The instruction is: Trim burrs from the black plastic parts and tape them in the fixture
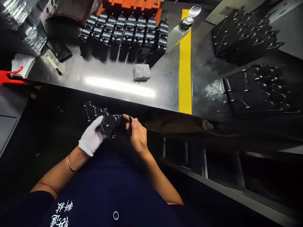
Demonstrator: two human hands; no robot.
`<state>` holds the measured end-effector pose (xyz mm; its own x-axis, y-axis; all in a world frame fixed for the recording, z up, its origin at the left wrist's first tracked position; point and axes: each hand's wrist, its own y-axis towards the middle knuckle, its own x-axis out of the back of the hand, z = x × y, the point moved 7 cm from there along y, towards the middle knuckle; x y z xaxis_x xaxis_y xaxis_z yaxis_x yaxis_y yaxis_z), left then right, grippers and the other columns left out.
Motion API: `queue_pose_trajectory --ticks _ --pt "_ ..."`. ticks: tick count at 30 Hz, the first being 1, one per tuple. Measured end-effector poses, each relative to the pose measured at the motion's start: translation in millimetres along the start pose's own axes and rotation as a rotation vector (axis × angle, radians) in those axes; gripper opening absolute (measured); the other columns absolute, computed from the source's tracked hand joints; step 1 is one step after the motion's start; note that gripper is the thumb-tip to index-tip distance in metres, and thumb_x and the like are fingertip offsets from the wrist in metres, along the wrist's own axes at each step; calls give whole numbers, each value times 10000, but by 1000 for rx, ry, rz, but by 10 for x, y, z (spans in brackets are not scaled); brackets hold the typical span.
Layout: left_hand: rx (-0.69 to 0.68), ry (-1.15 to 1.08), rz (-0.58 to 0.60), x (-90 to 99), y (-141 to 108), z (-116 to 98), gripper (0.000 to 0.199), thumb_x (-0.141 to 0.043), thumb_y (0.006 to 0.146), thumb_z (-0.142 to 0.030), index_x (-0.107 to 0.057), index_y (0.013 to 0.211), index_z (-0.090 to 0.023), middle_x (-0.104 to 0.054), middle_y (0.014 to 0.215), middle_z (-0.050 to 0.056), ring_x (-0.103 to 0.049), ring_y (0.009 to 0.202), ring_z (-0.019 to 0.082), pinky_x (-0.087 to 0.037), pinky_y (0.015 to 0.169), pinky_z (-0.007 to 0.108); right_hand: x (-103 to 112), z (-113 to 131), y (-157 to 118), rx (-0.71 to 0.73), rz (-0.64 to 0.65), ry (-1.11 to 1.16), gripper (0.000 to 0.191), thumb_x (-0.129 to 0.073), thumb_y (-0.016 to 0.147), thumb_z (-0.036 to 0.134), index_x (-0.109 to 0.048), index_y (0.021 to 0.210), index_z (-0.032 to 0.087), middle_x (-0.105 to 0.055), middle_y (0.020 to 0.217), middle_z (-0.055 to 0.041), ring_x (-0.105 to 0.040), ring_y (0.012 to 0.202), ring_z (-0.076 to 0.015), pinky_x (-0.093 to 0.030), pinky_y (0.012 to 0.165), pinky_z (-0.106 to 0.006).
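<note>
- Black plastic part [101,119], flat with small metal studs and eyelets, sits below the near edge of the table [113,83], over the person's lap; its outline merges with the dark background and is hard to trace.
- Left hand [92,137], in a white glove, is clamped on the part from below, with fingers over its face.
- Right hand [136,135], bare, has thumb and forefinger pinched together on a small dark item at the part's right end; what that item is cannot be made out.
- Rows of similar black parts [125,37] stand upright on the table, with orange pieces [132,5] behind them cut off by the top edge.
- Grey block [141,72] lies in front of the rows.
- Yellow stripe [185,63] crosses the table; further black parts [246,34] lie to its right in shadow.
</note>
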<state>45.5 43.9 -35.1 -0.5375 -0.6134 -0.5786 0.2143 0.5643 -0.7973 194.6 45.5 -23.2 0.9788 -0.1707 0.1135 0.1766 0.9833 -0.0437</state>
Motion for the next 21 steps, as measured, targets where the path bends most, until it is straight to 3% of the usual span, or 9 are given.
queue_pose_trajectory --ticks 3,6,13,18,21 --pt "33 -8 -3 18 -31 18 156 -526 896 -120 -668 956 -93 -739 861 72 -721 766 147 -606 708 219 -4 7 13 38 14 64 349 -460 917 476 -671 968 202 -516 701 7 -511 683 -128 -448 668 -278" --pt "57 -7 -1 35 -43 72 178 -512 906 -127 -659 997 -86 -736 875 73 -718 772 141 -605 720 219 5 24 -3 61 -72 124 247 -568 863 455 -614 860 213 -546 727 10 -515 676 -123 -447 646 -270" --pt "105 -2 75 -24 -71 148 206 -483 930 -163 -650 1011 -75 -737 893 82 -716 791 141 -605 733 229 -25 72 -10 196 -112 95 264 -610 820 478 -548 772 225 -560 724 -7 -539 699 -148 -461 653 -304" --pt "164 109 5 27 -226 178 205 -492 902 -114 -685 842 -83 -730 743 50 -708 671 127 -600 756 233 168 -239 103 51 -247 54 355 -614 787 543 -517 715 210 -518 659 17 -497 618 -123 -446 626 -295" --pt "111 134 6 37 -220 108 183 -513 884 -102 -692 848 -91 -735 759 45 -710 682 127 -595 766 230 152 -215 60 61 -176 97 333 -616 799 516 -519 713 208 -521 654 15 -495 609 -121 -442 616 -292"
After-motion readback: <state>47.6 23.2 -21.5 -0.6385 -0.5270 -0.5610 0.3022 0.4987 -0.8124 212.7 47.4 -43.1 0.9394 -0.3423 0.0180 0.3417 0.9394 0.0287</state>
